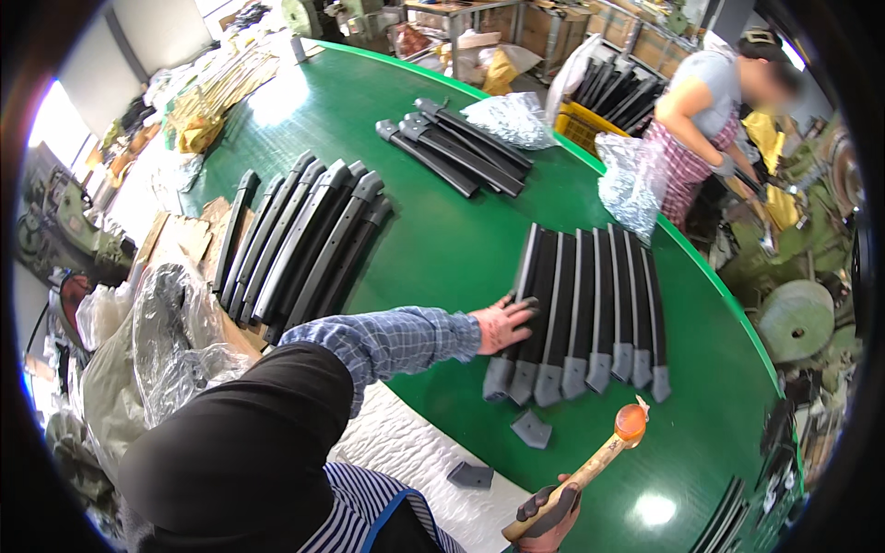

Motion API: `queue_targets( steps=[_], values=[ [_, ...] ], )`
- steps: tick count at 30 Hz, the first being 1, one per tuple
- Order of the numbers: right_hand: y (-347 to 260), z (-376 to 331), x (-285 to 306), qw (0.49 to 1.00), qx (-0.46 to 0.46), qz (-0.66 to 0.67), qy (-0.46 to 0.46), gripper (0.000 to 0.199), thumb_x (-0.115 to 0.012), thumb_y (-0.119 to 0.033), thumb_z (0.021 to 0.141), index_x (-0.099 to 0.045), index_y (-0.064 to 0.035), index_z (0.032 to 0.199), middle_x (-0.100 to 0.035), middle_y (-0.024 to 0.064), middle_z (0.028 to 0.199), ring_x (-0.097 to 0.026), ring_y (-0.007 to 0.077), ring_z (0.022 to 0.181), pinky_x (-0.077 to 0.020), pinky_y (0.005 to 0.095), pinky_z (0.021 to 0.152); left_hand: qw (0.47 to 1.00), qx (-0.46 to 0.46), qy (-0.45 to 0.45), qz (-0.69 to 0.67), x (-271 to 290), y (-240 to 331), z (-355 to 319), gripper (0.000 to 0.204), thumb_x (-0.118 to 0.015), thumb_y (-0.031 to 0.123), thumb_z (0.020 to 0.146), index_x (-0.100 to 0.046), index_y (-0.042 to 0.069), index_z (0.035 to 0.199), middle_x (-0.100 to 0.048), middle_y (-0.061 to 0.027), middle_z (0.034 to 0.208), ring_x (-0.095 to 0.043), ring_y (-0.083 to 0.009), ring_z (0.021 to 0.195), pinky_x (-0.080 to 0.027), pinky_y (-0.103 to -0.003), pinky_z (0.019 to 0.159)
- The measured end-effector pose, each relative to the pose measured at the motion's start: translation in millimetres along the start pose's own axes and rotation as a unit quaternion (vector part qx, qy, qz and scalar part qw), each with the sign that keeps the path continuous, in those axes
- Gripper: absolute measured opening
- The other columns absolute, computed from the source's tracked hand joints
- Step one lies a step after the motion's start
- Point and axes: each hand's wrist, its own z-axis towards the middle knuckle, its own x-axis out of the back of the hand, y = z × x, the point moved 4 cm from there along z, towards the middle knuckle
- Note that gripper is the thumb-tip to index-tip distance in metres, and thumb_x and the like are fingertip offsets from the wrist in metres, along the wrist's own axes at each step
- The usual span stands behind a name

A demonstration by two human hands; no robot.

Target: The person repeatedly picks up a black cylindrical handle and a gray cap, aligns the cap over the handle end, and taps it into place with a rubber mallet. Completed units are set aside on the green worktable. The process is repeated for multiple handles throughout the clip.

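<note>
— Starting at the fingers: what is the left hand [502, 323] doing?

— It lies flat, fingers spread and holding nothing, pressed on the leftmost bar of the row of black bars [581, 309]. The checked sleeve [387, 341] reaches in from the lower left across the green table [442, 249].

— And the right hand [550, 511]?

— Gloved, at the lower edge, fingers wrapped tight round the wooden handle of a mallet [590, 465]. The mallet's orange head [631, 424] points up and away, hanging just short of the grey capped ends of the row, not touching them.

— How do those bars lie?

— Seven or so, side by side and touching, running away from the person, each with a grey cap at the near end. Two loose grey caps sit nearer: one [532, 429] on the green just below the row, another [471, 476] on the white padded sheet [415, 452] at the table edge.

— Farther out?

— A second batch of black bars [300, 240] lies to the left, slanted, close to a crumpled clear plastic bag [175, 332]. A smaller pile of bars [456, 143] sits well apart at the far side, beside a clear bag of small parts [507, 118]; another such bag [630, 184] sits at the right rim.

— Anyone else?

— Another person [701, 120] bends over beyond the right rim, next to a yellow crate [581, 129].
</note>
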Motion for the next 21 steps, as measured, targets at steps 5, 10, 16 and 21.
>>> queue_targets(
  steps=[5,10,16,21],
  values=[
    [15,32,-10,0.995,-0.091,0.021,-0.027,0.034,-0.046,-0.048,0.098,-0.048,-0.0176,0.113,-0.049,0.0029,0.077,-0.047,0.0155,0.055,-0.0416,0.0323,0.045,0.995,0.074,0.069,0.007,22,-5,-22,0.05,-0.057,0.019,0.083,-0.052,0.015,0.132,-0.034,-0.0232,0.148,-0.033,-0.0427,0.139,-0.029,-0.071,0.106],
    [16,7,-27,0.984,-0.152,0.089,0.021,0.036,-0.037,-0.052,0.101,-0.049,-0.0207,0.113,-0.05,0.0029,0.079,-0.046,0.0162,0.055,-0.0432,0.0357,0.047,0.767,0.626,0.117,0.08,69,-95,-201,0.079,-0.067,0.033,0.08,-0.033,0.007,0.147,-0.039,-0.0219,0.142,-0.033,-0.0417,0.135,-0.029,-0.06,0.109],
    [28,-59,-64,0.995,-0.083,0.061,0.014,0.03,-0.045,-0.046,0.1,-0.049,-0.0178,0.11,-0.047,0.0033,0.072,-0.046,0.0173,0.055,-0.042,0.0363,0.046,0.696,0.715,0.056,0.032,49,-113,-242,0.079,-0.067,0.039,0.085,-0.032,0.007,0.149,-0.046,-0.0196,0.14,-0.045,-0.0371,0.128,-0.041,-0.054,0.101],
    [32,-124,-108,0.993,0.059,0.052,-0.089,0.033,-0.059,-0.036,0.098,-0.048,-0.0119,0.117,-0.049,0.0057,0.061,-0.05,0.0195,0.042,-0.0431,0.0345,0.037,0.714,0.645,0.089,-0.258,87,-95,-281,0.054,-0.07,0.031,0.08,-0.059,0.004,0.125,-0.067,-0.0222,0.113,-0.066,-0.0339,0.106,-0.053,-0.041,0.094]
  ],
)
